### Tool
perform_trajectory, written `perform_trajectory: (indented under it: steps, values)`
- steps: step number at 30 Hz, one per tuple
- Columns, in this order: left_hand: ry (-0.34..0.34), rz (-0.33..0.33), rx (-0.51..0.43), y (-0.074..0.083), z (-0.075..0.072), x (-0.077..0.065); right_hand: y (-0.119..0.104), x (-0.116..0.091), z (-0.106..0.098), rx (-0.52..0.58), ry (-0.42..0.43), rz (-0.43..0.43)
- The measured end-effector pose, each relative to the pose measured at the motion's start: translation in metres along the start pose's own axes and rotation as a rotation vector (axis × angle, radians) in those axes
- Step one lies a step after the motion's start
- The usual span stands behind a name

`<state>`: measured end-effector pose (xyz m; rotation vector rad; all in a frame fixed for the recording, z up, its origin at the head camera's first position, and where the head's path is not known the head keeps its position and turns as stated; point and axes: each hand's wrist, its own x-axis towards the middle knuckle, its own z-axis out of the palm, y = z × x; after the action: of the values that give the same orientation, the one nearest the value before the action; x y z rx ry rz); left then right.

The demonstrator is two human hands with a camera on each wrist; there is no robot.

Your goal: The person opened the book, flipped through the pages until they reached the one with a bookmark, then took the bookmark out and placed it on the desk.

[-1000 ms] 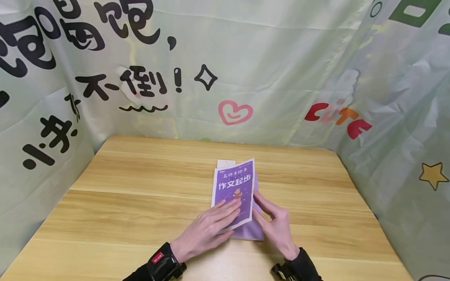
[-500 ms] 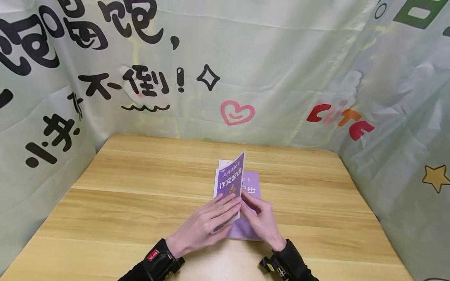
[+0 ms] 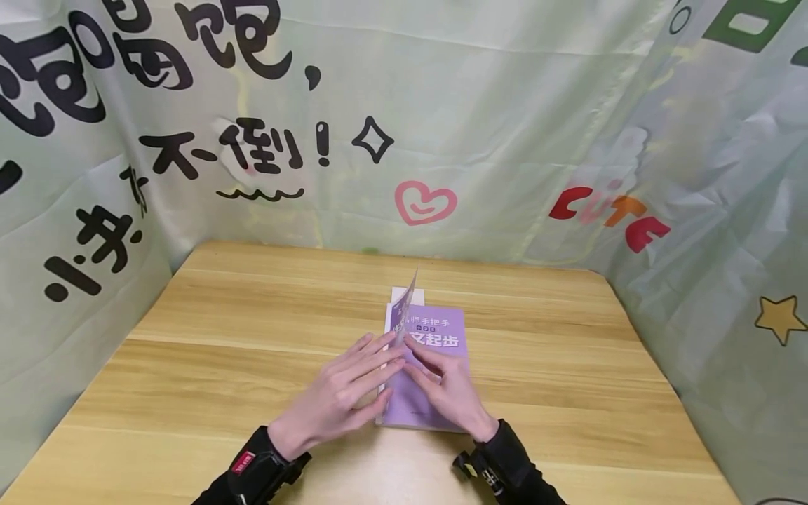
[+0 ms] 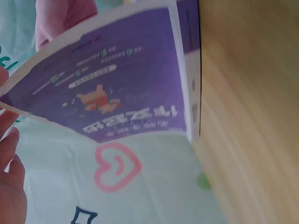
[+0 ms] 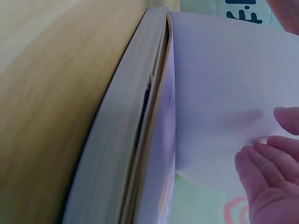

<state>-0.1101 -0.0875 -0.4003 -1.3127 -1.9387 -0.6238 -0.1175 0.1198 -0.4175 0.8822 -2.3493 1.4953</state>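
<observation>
A purple paperback book (image 3: 435,414) lies on the wooden table, its lilac title page showing. The front cover (image 3: 402,308) stands nearly upright along the left-hand spine. My left hand (image 3: 341,393) is at the cover's outer side with long, straight fingers; its thumb is spread apart. From the other side, my right hand (image 3: 451,393) touches the cover's pale inner face (image 5: 210,84) with its fingertips, the thumb separate from them. In the left wrist view the printed outer face (image 4: 135,70) shows a small cartoon figure and white lettering.
A white strip (image 3: 413,298) juts out past the book's far edge. The wooden table (image 3: 252,337) extends around the book on all sides. Printed cloth (image 3: 492,126) hangs behind the table and along both sides.
The cover has swung leftward from lying partly raised over the book to nearly upright, baring the lilac title page. Both hands have moved left with it.
</observation>
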Motion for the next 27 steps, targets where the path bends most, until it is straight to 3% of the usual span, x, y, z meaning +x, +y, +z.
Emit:
perform_trajectory:
  steps: [5,13,22,27]
  values:
    - [0.011,-0.013,0.072,-0.002,-0.012,-0.001,0.018,-0.003,0.007,-0.105,-0.078,0.037]
    - [0.007,-0.071,0.171,-0.008,-0.023,-0.009,0.021,-0.003,0.014,-0.191,-0.216,-0.025]
    - [-0.176,-0.194,0.286,-0.014,-0.036,-0.026,0.022,-0.007,0.018,-0.312,-0.340,-0.026]
    - [-0.248,-0.229,0.308,-0.016,-0.033,-0.037,0.024,-0.011,0.017,-0.312,-0.413,-0.038]
